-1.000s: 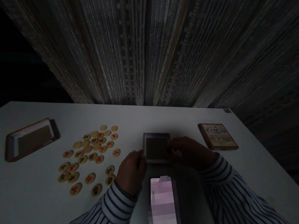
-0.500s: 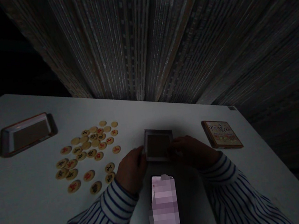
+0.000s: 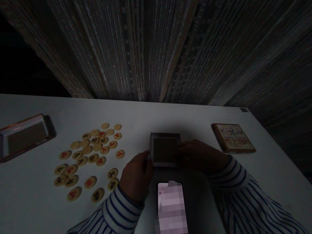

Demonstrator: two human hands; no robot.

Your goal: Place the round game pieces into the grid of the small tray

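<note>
Dim, underexposed view without a visible light source, showing a grey-lit white table [image 3: 24,188], soft shadow around the dark square box [image 3: 164,150], black-fading corners, wide-angle stretching across the streaked grey backdrop [image 3: 146,41], and a pixelated pink-and-white block [image 3: 170,216].

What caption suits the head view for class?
Left hand and right hand hold a square box beside Chinese chess pieces.

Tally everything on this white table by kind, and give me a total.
Round xiangqi pieces: 30 (dim light, so the count could be slightly off)
Rectangular tray: 1
Square dark-bottomed box: 1
Picture-printed box lid: 1
Pixelated phone-shaped object: 1
Total: 34
</note>
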